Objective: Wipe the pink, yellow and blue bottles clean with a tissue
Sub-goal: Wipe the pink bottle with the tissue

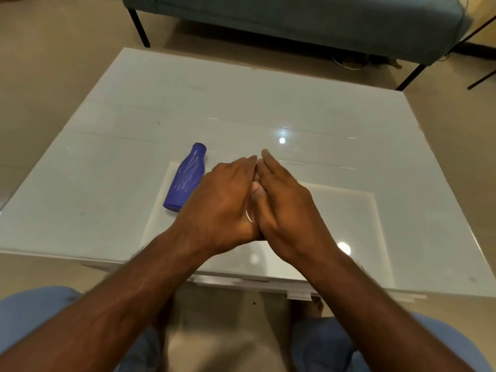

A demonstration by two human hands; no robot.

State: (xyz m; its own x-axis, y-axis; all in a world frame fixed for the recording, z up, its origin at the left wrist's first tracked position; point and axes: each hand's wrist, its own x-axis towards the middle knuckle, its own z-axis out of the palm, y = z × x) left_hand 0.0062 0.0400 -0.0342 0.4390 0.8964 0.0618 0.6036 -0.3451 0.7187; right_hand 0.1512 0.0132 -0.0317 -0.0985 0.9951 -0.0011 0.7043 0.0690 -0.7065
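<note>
A blue bottle marked with white scribbles lies on its side on the white table, its neck pointing away from me. My left hand and my right hand are pressed palm to palm just right of the bottle, above the table's near middle. The fingers are straight and point forward. I see no object between the palms. My left hand's knuckles cover the bottle's lower right edge. No pink bottle, yellow bottle or tissue is in view.
A paler rectangular patch shows on the glossy tabletop under my hands. A teal sofa on black legs stands beyond the table's far edge. My knees in blue trousers sit below the near edge.
</note>
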